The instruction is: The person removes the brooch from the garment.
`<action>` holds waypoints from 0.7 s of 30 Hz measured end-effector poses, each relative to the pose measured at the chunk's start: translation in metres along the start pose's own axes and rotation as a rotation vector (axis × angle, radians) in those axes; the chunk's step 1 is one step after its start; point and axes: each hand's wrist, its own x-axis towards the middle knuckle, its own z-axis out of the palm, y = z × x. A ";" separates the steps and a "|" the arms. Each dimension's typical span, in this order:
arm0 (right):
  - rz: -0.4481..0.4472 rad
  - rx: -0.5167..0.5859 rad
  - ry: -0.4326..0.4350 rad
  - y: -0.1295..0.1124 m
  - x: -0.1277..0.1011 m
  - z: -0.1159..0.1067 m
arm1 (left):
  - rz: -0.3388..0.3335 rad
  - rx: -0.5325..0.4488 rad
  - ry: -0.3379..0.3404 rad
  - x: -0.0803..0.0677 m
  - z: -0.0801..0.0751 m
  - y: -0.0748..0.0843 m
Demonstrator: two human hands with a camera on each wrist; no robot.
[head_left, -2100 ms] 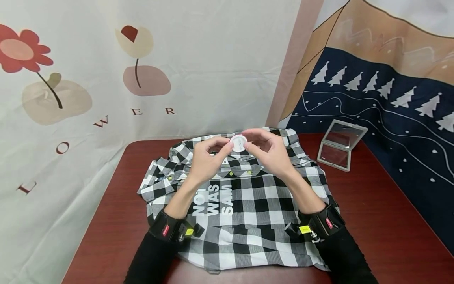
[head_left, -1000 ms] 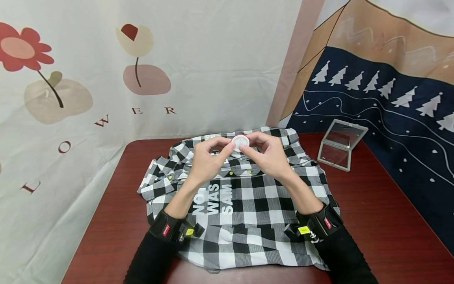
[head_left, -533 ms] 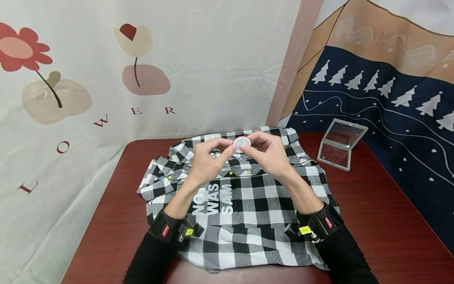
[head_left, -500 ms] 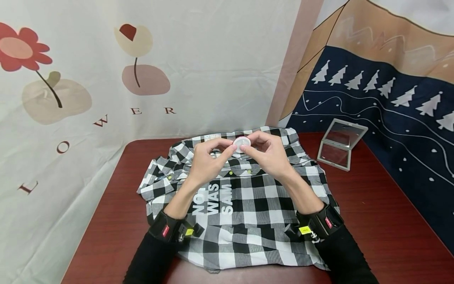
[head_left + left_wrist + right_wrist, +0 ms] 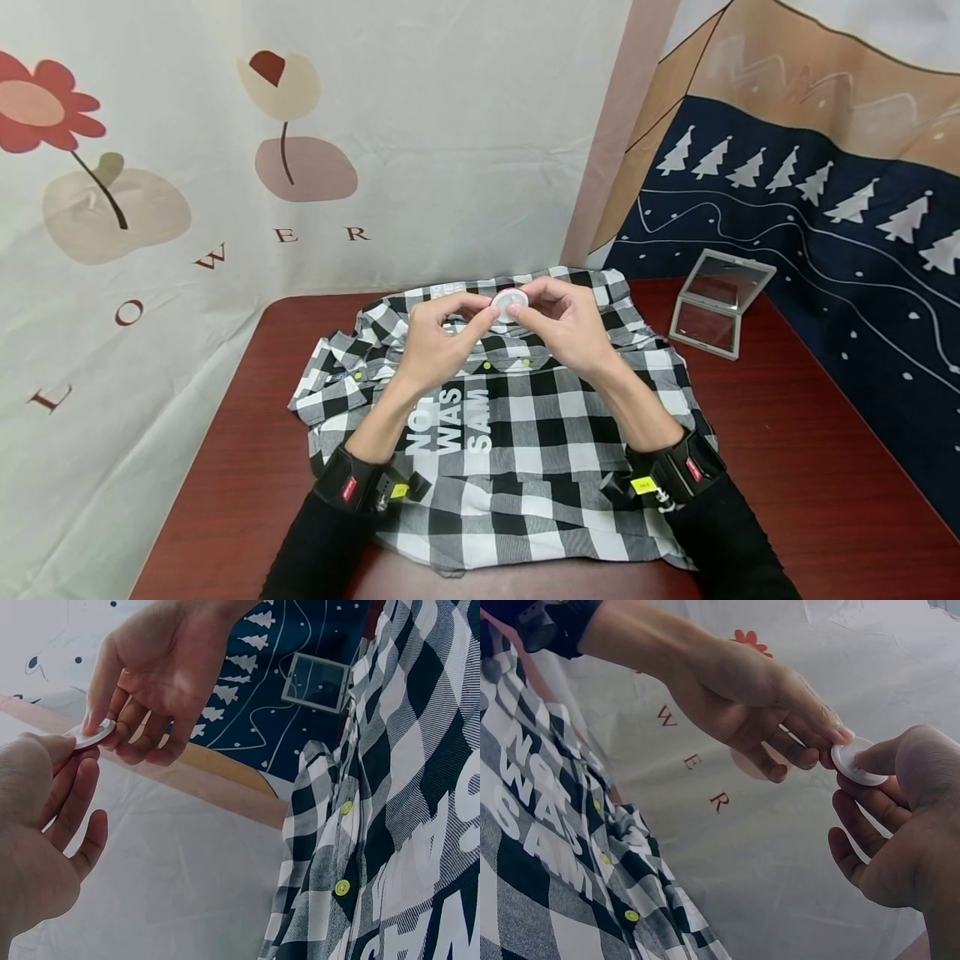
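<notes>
A dark red table stands against printed wall cloths, and most of its middle is covered by a black-and-white checked shirt lying flat with white letters down its front, while a small folding mirror sits open near the far right edge. Above the shirt's collar the left hand and the right hand meet in the air, each pinching between thumb and fingertips one side of a small white round disc, clear of the cloth below.
</notes>
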 end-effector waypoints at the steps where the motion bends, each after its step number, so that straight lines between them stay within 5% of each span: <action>1: 0.004 -0.002 0.001 0.000 0.000 0.000 | 0.006 0.000 0.000 0.000 0.000 0.000; 21: 0.011 0.026 -0.002 0.003 0.001 0.000 | 0.006 -0.011 0.003 0.000 -0.001 -0.005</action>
